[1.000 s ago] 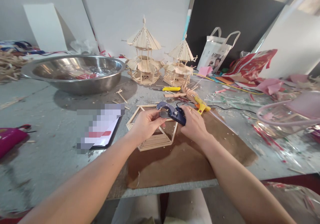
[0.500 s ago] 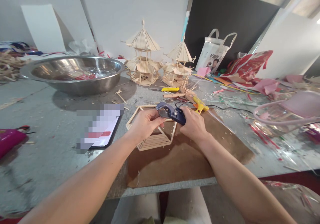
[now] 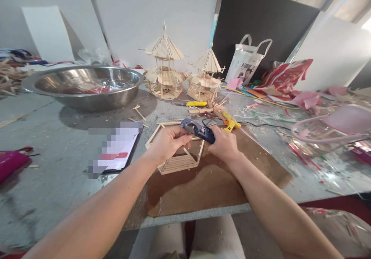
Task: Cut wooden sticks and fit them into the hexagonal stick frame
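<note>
My right hand [image 3: 224, 141] is wrapped around the handles of a dark blue hand cutter [image 3: 198, 129], its rounded head pointing left. At that head my left hand [image 3: 169, 141] is closed in a pinch; whatever lies between its fingertips is hidden. Below both hands, a frame of thin wooden sticks [image 3: 178, 164] lies on a brown sheet [image 3: 199, 197]. One section of the frame is filled with sticks side by side, and my left hand covers part of the rest.
Two stick pagodas [image 3: 165, 73] stand at the back beside a steel basin [image 3: 95, 100]. A phone [image 3: 120, 151] lies to the left. A yellow utility knife [image 3: 196, 104] and a yellow glue gun [image 3: 231, 122] lie beyond my hands. A pink-rimmed clear container [image 3: 319, 133] and scraps crowd the right.
Both hands and the cutter hold nearly the same place over the stick frame. The whole view has shifted very slightly.
</note>
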Action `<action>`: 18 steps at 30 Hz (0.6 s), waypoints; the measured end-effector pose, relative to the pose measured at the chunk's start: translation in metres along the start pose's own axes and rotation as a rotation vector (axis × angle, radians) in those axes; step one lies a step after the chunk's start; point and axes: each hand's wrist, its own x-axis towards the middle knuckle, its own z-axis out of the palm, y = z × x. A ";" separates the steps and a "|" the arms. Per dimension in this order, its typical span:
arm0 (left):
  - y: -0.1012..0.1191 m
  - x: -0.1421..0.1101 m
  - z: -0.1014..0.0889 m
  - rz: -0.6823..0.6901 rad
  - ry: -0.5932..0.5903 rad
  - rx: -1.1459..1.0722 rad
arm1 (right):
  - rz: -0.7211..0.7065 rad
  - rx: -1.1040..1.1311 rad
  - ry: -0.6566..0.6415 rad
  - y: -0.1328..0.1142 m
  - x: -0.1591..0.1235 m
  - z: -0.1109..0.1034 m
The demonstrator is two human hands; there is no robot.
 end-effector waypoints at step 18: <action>0.002 0.000 -0.001 -0.088 -0.114 -0.314 | -0.055 0.552 0.080 0.010 0.007 0.010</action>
